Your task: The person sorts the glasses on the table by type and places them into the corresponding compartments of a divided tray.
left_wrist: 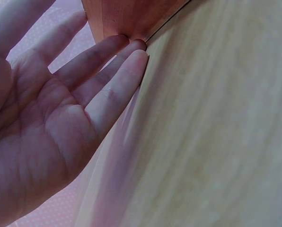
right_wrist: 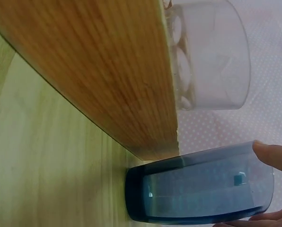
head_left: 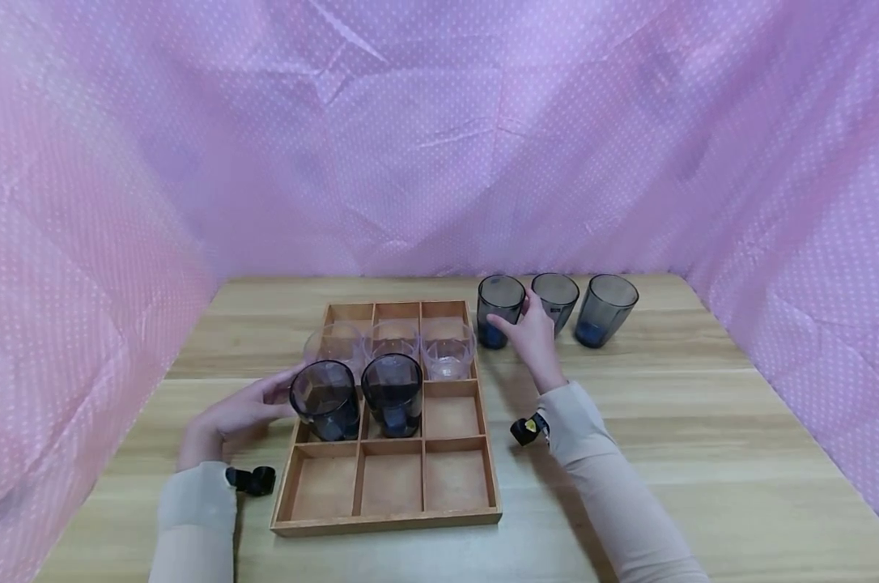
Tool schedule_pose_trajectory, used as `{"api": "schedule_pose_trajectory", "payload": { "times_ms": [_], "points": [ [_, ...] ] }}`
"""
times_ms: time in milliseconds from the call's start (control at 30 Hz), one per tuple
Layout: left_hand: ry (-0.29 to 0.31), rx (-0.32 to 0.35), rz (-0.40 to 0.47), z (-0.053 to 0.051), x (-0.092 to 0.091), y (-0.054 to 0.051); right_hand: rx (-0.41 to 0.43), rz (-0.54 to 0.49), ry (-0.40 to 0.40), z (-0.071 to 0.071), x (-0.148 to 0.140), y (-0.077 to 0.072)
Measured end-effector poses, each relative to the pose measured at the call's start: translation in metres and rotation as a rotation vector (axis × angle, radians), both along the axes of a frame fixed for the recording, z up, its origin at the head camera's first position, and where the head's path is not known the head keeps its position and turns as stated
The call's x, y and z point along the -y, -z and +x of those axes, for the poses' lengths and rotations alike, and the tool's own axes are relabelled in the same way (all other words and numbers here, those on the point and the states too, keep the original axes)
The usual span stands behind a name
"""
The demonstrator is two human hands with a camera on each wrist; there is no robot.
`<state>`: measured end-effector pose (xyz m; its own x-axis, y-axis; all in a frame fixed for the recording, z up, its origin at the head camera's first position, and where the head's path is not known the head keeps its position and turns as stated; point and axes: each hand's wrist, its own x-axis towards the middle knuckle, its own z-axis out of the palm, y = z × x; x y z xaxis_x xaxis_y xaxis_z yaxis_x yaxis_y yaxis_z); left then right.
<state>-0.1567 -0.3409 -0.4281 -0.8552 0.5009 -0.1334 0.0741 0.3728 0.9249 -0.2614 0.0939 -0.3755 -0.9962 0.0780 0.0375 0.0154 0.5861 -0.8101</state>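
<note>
My right hand grips a dark glass standing on the table just right of the wooden tray; in the right wrist view thumb and fingers lie on either side of this glass near its rim. My left hand rests at the tray's left side, and in the left wrist view the left hand has extended fingers touching the tray wall. Two dark glasses stand in the middle row's left and centre compartments. Behind them three clear glasses stand in the tray.
Two more dark glasses, one at the back and one farther right, stand on the table right of my right hand. The tray has bare compartments in its front row and at middle right. Pink dotted cloth hangs around the table.
</note>
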Motion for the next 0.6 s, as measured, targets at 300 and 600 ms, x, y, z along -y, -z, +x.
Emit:
{"api": "schedule_pose_trajectory", "payload": {
  "times_ms": [300,600],
  "points": [
    [-0.018,0.027,0.014,0.0011,-0.0006,0.0003,-0.044,-0.037,0.024,-0.0011,0.0042,0.0049],
    [-0.004,0.01,0.004,-0.0003,-0.0002,0.0003,-0.091,-0.073,0.068,-0.0036,0.0064,0.0076]
  ]
}}
